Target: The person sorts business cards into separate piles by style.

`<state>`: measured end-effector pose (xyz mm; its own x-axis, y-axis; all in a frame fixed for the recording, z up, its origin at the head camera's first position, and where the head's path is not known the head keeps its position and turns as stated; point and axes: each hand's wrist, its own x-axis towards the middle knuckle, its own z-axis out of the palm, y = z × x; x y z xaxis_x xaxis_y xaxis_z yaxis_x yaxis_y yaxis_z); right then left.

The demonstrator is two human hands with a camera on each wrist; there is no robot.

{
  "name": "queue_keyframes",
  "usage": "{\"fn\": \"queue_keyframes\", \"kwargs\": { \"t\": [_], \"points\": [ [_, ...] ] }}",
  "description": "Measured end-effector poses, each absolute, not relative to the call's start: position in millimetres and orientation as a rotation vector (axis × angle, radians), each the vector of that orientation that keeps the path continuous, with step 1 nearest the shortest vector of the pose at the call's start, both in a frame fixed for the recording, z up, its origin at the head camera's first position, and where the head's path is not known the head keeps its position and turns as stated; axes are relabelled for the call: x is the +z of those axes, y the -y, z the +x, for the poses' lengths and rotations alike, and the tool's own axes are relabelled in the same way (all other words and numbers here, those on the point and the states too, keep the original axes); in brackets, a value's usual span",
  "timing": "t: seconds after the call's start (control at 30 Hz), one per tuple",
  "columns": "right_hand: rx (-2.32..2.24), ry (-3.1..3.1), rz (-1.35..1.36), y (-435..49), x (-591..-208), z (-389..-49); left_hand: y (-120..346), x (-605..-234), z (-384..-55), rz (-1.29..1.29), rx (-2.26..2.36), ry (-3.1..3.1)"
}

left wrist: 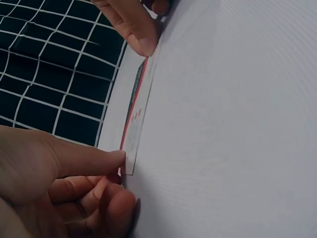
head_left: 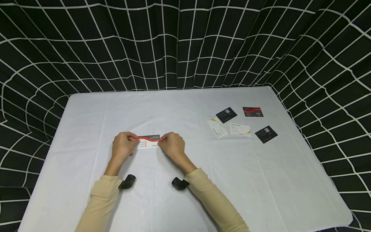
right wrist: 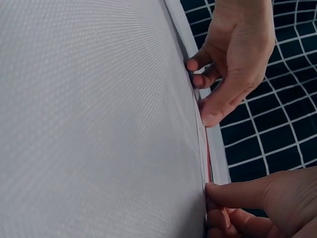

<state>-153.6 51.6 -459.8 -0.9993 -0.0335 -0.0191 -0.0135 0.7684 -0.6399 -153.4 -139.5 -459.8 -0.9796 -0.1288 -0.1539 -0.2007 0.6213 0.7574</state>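
A business card point(head_left: 148, 142), white below and dark grey above with a red wavy band, is held between both hands at the left-centre of the table. My left hand point(head_left: 123, 145) pinches its left end between thumb and fingers. At the opposite end my right hand point(head_left: 173, 144) pinches the card too. Seen from the left wrist, the card point(left wrist: 133, 119) appears at a steep slant with a thumb at each end. In the right wrist view only a thin strip of the card shows between the hands.
To the right lie several more business cards: a dark one point(head_left: 226, 115), a dark one with a red band point(head_left: 253, 111), another dark one point(head_left: 266, 134), and two white ones with gold trim point(head_left: 217, 128) point(head_left: 240, 129). Black grid-patterned curtains point(head_left: 174, 45) surround the white-covered table point(head_left: 179, 109).
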Motion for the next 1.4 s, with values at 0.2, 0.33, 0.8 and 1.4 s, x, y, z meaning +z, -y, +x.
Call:
{"fn": "queue_keyframes", "kwargs": {
  "t": [0.2,0.33,0.8,1.4],
  "points": [
    [-1.107,-2.898,-0.038,-51,-460,-152,140,-458,-153,-0.304,1.265,-2.739],
    [-1.093,-2.907,-0.034,-53,-461,-153,139,-458,-152,-0.274,1.259,-2.771],
    [-1.180,-2.822,-0.203,-85,-456,-144,137,-451,-145,-0.287,1.271,-2.752],
    [-1.133,-2.869,-0.453,-128,-454,-135,105,-457,-140,0.320,1.341,-2.861]
  ]
}}
